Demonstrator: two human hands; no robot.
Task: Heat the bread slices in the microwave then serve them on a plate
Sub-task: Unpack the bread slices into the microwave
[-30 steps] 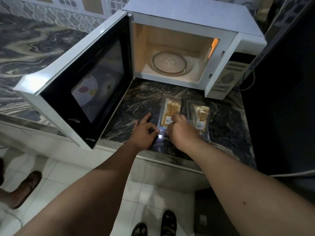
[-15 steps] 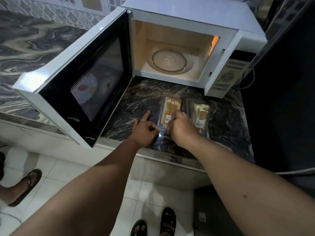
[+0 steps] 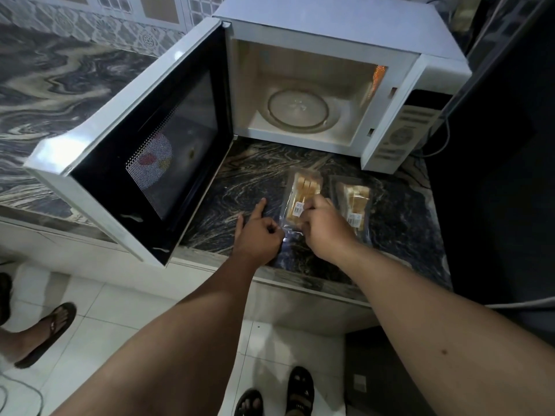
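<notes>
Both hands pinch the near end of a clear bread packet (image 3: 300,195) on the marble worktop (image 3: 249,181): left grip (image 3: 259,232) clenched on its corner, right grip (image 3: 322,225) on its wrapper, before the open microwave (image 3: 330,49).

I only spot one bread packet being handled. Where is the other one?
In the head view, the second bread packet lies on the dark marble counter, just right of the packet in both hands, below the microwave's control panel.
</notes>
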